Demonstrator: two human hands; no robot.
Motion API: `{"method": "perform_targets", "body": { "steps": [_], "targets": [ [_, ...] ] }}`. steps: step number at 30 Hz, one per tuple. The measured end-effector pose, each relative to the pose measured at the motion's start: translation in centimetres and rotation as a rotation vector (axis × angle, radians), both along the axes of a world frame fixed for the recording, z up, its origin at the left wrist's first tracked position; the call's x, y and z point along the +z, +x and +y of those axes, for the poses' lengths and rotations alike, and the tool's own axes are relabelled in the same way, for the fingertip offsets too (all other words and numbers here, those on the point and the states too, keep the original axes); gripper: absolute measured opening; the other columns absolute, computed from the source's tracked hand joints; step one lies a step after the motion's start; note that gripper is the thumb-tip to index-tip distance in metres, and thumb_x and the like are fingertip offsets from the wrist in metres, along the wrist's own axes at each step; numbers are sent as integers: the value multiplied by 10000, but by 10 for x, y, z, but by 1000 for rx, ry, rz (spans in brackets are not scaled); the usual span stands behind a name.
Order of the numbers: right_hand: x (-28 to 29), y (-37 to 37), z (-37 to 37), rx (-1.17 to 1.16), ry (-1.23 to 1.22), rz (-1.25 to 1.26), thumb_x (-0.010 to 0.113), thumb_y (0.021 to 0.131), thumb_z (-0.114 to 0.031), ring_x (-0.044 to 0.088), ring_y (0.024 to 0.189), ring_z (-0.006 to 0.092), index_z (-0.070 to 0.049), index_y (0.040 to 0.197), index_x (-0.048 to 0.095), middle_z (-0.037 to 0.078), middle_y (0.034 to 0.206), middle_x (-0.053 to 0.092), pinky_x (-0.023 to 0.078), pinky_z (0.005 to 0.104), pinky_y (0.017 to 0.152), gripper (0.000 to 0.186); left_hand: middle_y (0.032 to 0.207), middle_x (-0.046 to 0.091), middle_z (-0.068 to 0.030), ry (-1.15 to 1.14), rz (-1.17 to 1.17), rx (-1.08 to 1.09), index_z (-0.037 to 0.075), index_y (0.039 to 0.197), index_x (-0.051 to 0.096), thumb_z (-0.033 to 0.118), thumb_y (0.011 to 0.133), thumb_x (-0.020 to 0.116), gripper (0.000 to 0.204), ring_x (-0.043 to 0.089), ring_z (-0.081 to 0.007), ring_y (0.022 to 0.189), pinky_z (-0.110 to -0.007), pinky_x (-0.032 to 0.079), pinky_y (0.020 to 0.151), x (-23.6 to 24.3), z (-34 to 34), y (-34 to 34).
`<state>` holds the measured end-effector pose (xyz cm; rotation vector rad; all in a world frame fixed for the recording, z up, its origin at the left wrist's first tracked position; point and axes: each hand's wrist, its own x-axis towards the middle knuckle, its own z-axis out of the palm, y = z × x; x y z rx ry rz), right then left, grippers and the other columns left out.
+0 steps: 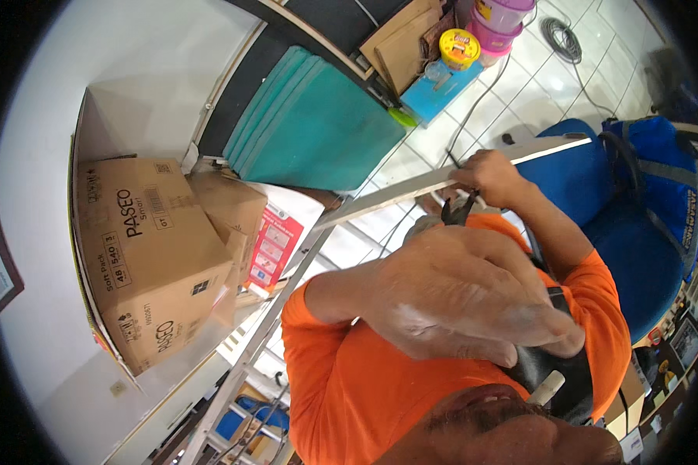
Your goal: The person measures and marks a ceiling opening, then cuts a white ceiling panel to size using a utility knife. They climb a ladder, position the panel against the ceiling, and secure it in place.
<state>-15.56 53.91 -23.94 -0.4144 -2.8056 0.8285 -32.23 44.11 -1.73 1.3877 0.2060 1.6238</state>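
Observation:
My left hand [465, 298] fills the middle foreground in front of my orange shirt [333, 387], its fingers curled together; whether they hold anything is hidden. Beyond it my right hand [492, 182] is closed beside a long pale bar [543, 147], with a dark tool [459, 208] at its fingers, partly hidden behind the left hand. A thin dark cable [461, 124] runs up from near the right hand across the tiles. A small white cylinder [545, 387] sits against a black area below my left fingertips.
Cardboard boxes [155, 256] stand at left, teal pads [302, 116] above them. A metal ladder [233, 411] is lower left. A blue chair [636, 287] with a blue bag [667, 163] is at right. Plastic tubs [495, 35] and a coiled cable [561, 40] lie on the tiled floor [520, 101].

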Motion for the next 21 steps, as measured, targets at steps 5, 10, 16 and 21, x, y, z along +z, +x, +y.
{"method": "perform_targets", "body": {
  "steps": [5, 10, 16, 21],
  "targets": [
    [6, 19, 3, -122, 42, -77, 680, 821, -212, 661, 727, 354, -125, 930, 677, 107, 723, 653, 513, 480, 673, 140, 989, 789, -89, 100, -70, -145, -141, 1287, 627, 42, 864, 801, 493, 723, -182, 832, -270, 545, 801, 0, 25, -7],
    [-1, 39, 23, -208, 30, -99, 737, 844, -230, 655, 695, 319, -107, 925, 709, 93, 704, 656, 498, 442, 646, 150, 952, 783, -56, 20, -115, -25, -107, 1225, 682, 76, 866, 800, 419, 713, -167, 803, -266, 547, 778, -1, 44, 12],
    [-14, 67, 68, -275, -125, -46, 744, 784, -172, 632, 668, 322, -120, 900, 716, 81, 680, 635, 483, 450, 643, 131, 929, 745, -51, -39, -46, -83, -74, 1254, 678, 107, 864, 797, 446, 685, -202, 857, -299, 543, 750, -5, 107, 39],
    [-36, 102, 132, -250, -74, 38, 681, 810, -157, 645, 691, 338, -110, 942, 686, 103, 694, 641, 487, 463, 651, 141, 1037, 726, -99, -86, 197, -107, -34, 1299, 656, 134, 849, 807, 503, 671, -255, 935, -351, 542, 796, -24, 190, 70]
  ]
}}
